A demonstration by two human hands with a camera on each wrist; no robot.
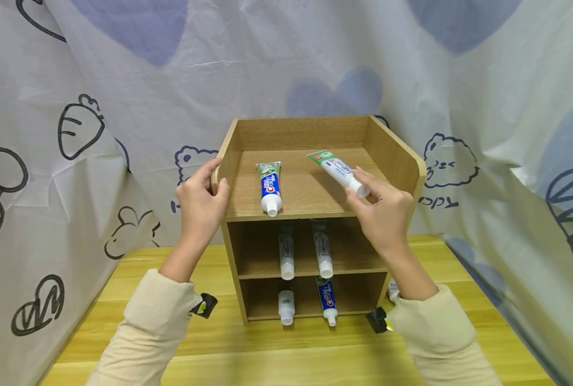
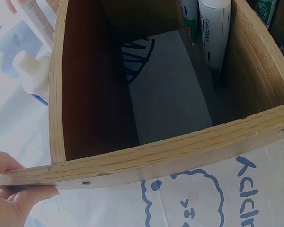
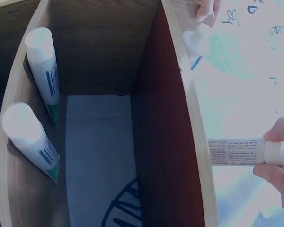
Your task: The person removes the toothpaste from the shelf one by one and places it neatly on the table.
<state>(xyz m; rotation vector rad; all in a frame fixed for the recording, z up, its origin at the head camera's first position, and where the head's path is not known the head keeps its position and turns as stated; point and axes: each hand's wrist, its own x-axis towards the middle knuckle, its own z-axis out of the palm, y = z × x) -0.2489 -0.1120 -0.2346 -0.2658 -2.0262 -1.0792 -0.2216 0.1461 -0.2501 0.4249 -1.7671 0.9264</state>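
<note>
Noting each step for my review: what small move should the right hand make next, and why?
Probably lower the held tube onto the top shelf, right of the blue tube lying there. The right hand pinches it near its cap over a bare patch, and the middle shelf holds two tubes side by side.

Booth (image 1: 513, 96) with cartoon-printed sheeting (image 1: 248, 69)

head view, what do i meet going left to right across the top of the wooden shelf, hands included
left hand → blue-and-white toothpaste tube → white-and-green toothpaste tube → right hand holding it
</note>
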